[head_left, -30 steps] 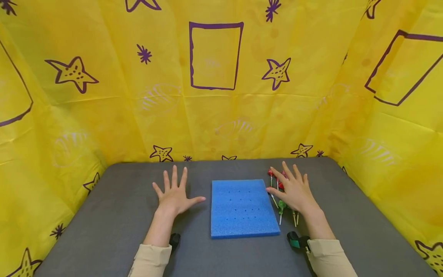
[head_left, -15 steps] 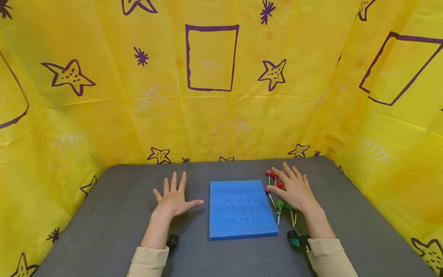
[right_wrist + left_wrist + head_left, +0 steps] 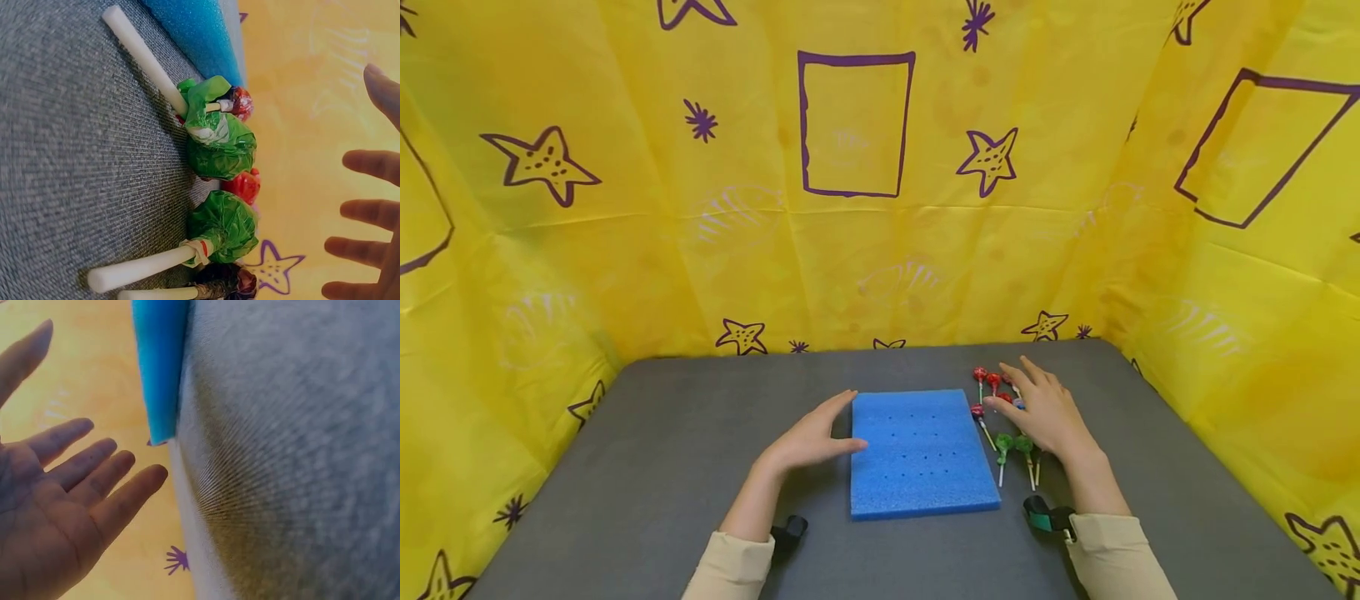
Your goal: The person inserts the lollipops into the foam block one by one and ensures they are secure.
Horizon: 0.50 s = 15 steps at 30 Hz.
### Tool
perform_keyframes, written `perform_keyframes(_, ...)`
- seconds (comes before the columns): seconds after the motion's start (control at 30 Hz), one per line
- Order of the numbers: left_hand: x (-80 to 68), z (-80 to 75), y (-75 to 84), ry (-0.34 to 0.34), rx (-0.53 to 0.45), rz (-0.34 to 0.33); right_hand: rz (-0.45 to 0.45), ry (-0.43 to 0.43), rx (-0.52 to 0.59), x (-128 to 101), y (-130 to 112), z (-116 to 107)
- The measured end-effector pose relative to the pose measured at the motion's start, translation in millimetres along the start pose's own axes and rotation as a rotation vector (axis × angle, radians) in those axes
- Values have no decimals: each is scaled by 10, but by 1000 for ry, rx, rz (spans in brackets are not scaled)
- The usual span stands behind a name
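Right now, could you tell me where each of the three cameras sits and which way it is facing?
Head: worn on the head, looking forward and down at the grey table, blue foam block and lollipops; both hands and sleeves show.
Left wrist: at the left wrist, looking along the open left hand toward the foam's edge.
Right wrist: low over the table, facing the lollipops; fingertips of the right hand show.
All three views share the foam block.

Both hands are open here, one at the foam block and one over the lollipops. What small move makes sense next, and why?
Probably the right hand should lower and pinch one lollipop stick, likely a red lollipop near its fingertips. It hovers open over the loose lollipops and holds nothing, while the left hand sits open at the left edge of the blue foam block, whose holes look unfilled.
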State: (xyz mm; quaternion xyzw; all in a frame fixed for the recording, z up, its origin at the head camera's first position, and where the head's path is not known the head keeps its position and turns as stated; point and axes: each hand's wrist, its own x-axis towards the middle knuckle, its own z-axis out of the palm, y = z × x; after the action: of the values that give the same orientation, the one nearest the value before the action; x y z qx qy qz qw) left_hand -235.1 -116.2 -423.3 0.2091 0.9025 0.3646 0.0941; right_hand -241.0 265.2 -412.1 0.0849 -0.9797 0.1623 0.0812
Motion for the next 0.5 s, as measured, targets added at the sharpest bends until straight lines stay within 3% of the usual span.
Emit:
perform_keyframes(0.27,23,83,-10,-22,-4,25,6,0,27,13,21,10)
perform_keyframes(0.5,8,135,1,-59,3,-43,14,15,111,25,77,-5)
